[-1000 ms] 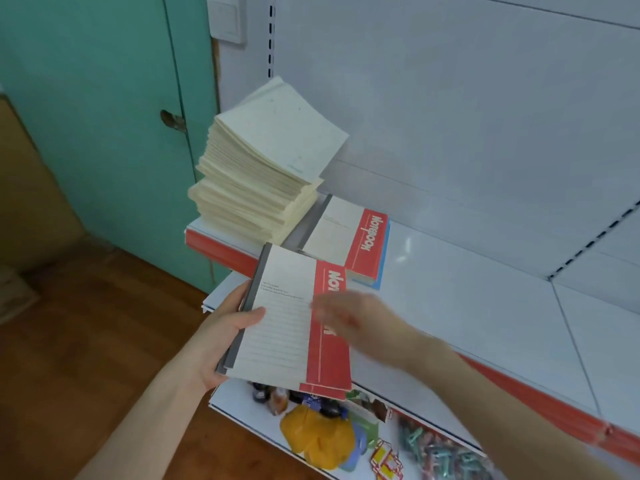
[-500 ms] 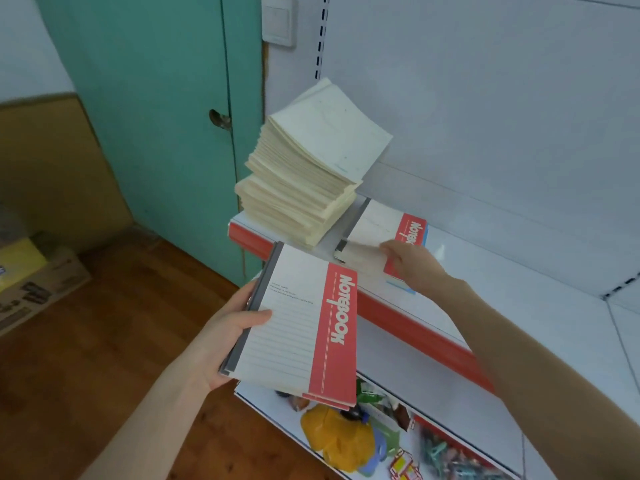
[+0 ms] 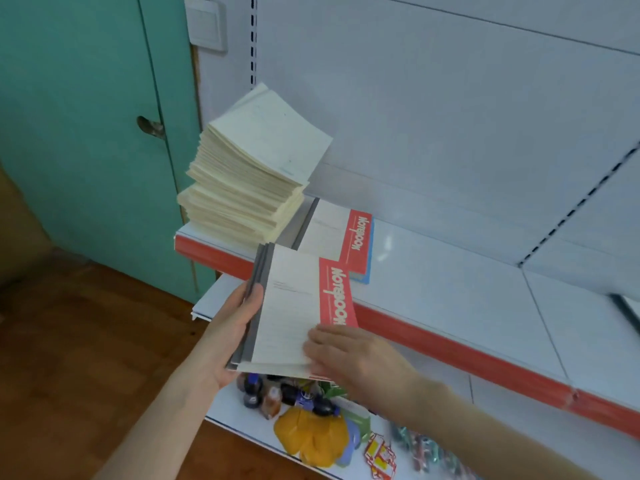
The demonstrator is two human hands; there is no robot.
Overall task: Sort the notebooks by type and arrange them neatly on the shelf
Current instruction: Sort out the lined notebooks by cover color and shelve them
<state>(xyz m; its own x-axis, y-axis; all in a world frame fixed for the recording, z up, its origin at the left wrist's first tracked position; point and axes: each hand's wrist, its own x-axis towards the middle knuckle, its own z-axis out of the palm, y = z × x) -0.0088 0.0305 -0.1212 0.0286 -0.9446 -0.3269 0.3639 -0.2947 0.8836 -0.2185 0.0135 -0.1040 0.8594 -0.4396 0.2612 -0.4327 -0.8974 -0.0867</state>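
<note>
Closest to the camera: the left hand (image 3: 235,334) grips a thin bundle of red-band notebooks (image 3: 294,306) by the grey spine side, thumb on the front cover, fingers wrapped behind. It's held out in front of the shelf edge, not on anything. The right hand (image 3: 356,358) has its fingers laid over the bottom right corner of the top cover. The thumb is hidden, so I honestly can't tell if it's pinching that top notebook or just resting on it.

Under the hands there's a lower shelf (image 3: 242,424) with bottles, something yellow and other odds and ends, not part of this.

Further back, on the white shelf (image 3: 450,289), a small pile (image 3: 332,237) of the same red-band type lies flat, with a blue cover (image 3: 370,258) peeking out underneath. Right beside it on the left is a tall cream stack (image 3: 249,178), fanned and leaning a bit. A green door (image 3: 86,133) is behind that.

My read: this is the red-band sorting step. The next move probably means getting the top notebook onto that pile, squared to its edges, without bumping the cream stack.
</note>
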